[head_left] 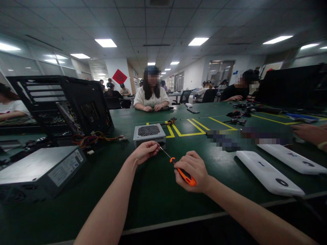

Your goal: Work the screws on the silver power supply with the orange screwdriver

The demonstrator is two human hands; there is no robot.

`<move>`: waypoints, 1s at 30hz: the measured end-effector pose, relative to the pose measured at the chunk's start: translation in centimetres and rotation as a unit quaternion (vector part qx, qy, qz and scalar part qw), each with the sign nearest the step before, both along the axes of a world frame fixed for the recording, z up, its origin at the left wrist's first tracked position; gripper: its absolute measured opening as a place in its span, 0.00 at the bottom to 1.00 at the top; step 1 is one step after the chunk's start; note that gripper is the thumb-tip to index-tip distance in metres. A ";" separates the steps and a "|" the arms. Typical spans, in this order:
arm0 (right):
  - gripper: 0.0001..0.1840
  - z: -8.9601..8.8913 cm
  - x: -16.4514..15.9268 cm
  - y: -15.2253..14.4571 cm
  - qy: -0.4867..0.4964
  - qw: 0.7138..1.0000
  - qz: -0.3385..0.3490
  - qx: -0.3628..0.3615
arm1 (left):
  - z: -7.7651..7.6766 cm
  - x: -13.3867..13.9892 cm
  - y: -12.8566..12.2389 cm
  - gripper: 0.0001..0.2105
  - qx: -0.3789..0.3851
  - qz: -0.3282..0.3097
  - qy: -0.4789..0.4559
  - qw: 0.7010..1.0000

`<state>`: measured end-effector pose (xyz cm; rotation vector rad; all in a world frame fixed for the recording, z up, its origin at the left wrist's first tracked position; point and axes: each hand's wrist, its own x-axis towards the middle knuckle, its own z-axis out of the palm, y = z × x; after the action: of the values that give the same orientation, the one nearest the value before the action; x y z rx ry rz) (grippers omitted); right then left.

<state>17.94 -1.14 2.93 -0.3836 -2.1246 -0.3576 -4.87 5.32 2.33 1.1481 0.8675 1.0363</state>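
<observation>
My right hand (192,172) is wrapped round the orange and black handle of a screwdriver (187,177). Its thin metal shaft points up and left, towards the fingertips of my left hand (146,152). Those fingers are pinched together at the screwdriver's tip; whatever small thing they may hold is too small to make out. Just behind my left hand a grey power supply unit (149,131) with a perforated grille stands on the green table (153,197). My hand covers part of its front face.
A larger power supply (41,166) with a label lies at left, before an open black computer case (66,105) trailing coloured wires. At right lie two white devices (269,173) and cables (236,115). Across the table sits a person (151,93); another person's hand (310,132) rests at far right.
</observation>
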 end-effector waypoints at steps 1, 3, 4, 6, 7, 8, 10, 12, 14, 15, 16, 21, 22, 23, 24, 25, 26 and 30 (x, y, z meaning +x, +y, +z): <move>0.04 0.0 0.0 0.0 0.003 1.000 -0.003 0.001 | -0.1 0.0 0.1 0.05 -0.003 -0.001 0.004 1.000; 0.03 0.0 0.0 0.1 0.002 1.000 -0.017 -0.004 | -0.4 0.2 0.2 0.05 -0.012 -0.003 0.018 1.000; 0.02 0.1 0.0 0.2 -0.001 0.999 -0.031 -0.011 | -0.6 0.3 0.3 0.06 -0.019 -0.004 0.030 0.999; 0.02 0.0 -0.1 0.5 -0.013 0.997 -0.066 -0.033 | -1.0 0.8 0.4 0.08 -0.038 -0.005 0.053 0.998; 0.03 0.0 -0.2 0.7 -0.022 0.995 -0.083 -0.045 | -1.1 1.0 0.4 0.10 -0.046 -0.003 0.061 0.997; 0.04 -0.1 -0.3 0.9 -0.033 0.993 -0.098 -0.056 | -1.3 1.3 0.4 0.12 -0.054 -0.001 0.065 0.996; 0.05 -0.3 -0.4 1.2 -0.051 0.989 -0.116 -0.073 | -1.4 2.0 0.4 0.16 -0.062 0.003 0.061 0.996; 0.06 -0.5 -0.5 1.6 -0.064 0.986 -0.125 -0.086 | -1.5 2.5 0.4 0.19 -0.067 0.006 0.051 0.996; 0.06 -0.7 -0.7 1.8 -0.072 0.984 -0.130 -0.094 | -1.5 2.9 0.3 0.20 -0.070 0.012 0.041 0.997; 0.06 -0.8 -0.7 1.8 -0.077 0.984 -0.132 -0.095 | -1.4 3.0 0.3 0.20 -0.071 0.016 0.036 0.997; 0.06 -0.8 -0.8 1.9 -0.081 0.983 -0.135 -0.095 | -1.5 3.1 0.3 0.20 -0.073 0.019 0.031 0.997; 0.06 -0.9 -0.9 2.2 -0.095 0.982 -0.139 -0.088 | -1.7 2.9 0.6 0.19 -0.079 0.026 0.022 0.996; 0.06 -0.9 -0.9 2.2 -0.097 0.982 -0.137 -0.086 | -1.8 2.8 0.7 0.19 -0.080 0.028 0.021 0.996; 0.06 -0.9 -0.9 2.2 -0.098 0.982 -0.135 -0.084 | -1.8 2.7 0.8 0.18 -0.081 0.030 0.020 0.996; 0.06 -0.9 -1.0 2.2 -0.099 0.983 -0.133 -0.082 | -1.9 2.7 0.8 0.17 -0.082 0.031 0.019 0.996; 0.06 -1.0 -1.0 2.2 -0.099 0.983 -0.132 -0.081 | -1.9 2.6 0.9 0.15 -0.083 0.032 0.018 0.996; 0.06 -1.0 -1.0 2.2 -0.099 0.983 -0.132 -0.079 | -1.9 2.6 0.9 0.14 -0.084 0.033 0.017 0.996; 0.06 -1.0 -1.0 2.2 -0.100 0.982 -0.137 -0.080 | -1.8 2.6 0.8 0.16 -0.087 0.032 0.012 0.996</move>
<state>16.95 1.04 1.93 -0.7659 -2.3080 -0.3982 -2.26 6.13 0.52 0.9932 1.0000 0.9797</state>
